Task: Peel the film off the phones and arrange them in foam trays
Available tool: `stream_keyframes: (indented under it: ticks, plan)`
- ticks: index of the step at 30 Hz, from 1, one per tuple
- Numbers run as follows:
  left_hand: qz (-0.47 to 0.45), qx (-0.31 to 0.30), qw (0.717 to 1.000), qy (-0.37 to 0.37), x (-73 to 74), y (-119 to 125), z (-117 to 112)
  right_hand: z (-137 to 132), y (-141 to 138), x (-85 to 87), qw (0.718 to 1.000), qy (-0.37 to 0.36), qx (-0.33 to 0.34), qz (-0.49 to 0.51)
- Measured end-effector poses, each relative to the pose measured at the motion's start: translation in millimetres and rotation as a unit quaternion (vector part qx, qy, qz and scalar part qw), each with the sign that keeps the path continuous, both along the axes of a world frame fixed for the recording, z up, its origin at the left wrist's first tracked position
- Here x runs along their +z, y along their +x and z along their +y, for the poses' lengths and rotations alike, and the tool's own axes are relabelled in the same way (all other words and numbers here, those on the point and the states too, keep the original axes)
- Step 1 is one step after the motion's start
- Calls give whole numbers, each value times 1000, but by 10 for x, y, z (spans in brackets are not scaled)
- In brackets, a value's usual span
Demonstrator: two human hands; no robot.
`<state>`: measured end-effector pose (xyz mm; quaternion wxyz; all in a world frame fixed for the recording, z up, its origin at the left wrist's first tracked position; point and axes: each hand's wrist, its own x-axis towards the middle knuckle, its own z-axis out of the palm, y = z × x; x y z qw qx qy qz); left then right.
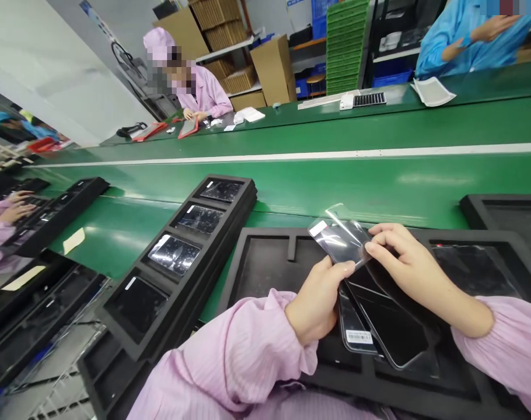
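My left hand (320,300) is closed round black phones, thumb on top, above a black foam tray (241,274). One glossy phone (394,326) slants down to the right. Under it another phone (357,335) shows a white barcode label at its lower end. A clear protective film (342,236), with a white tab at its upper corner, sticks out beyond my left thumb and its far end curls up. My right hand (397,251) pinches the film's right edge between thumb and fingers. Part of the phones lies hidden behind both hands.
Left of me stands a stack of foam trays (243,201) holding several film-covered phones. A green conveyor belt (309,186) runs across ahead. Co-workers sit opposite, one in pink (208,93), another in blue (444,46). A neighbour's hands (18,207) are at far left.
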<state>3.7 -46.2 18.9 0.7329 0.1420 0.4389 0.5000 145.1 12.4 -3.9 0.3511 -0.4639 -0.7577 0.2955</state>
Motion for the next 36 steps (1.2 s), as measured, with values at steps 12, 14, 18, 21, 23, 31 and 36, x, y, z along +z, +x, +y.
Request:
stream_keyframes:
  ticks: [12,14,18,21,23,31,36]
  plan:
    - [17,-38,998,-54,92,-50,51,0,3,126,977,-208,-23,30]
    - [13,-41,996,-74,67,-61,64,-2,13,126,978,-203,-30,32]
    - [4,-48,997,-66,-16,-101,101,-22,32,192,981,-185,-42,43]
    - [-18,-64,998,0,-81,-128,130,-83,37,278,983,-154,-55,88]
    - [-33,-78,995,45,-117,-132,144,-145,34,329,983,-113,-60,132]
    - [-57,-99,989,93,-165,-53,158,-355,12,448,987,80,-45,129]
    - [4,-106,992,73,-178,-35,159,-400,8,461,983,136,-30,120]
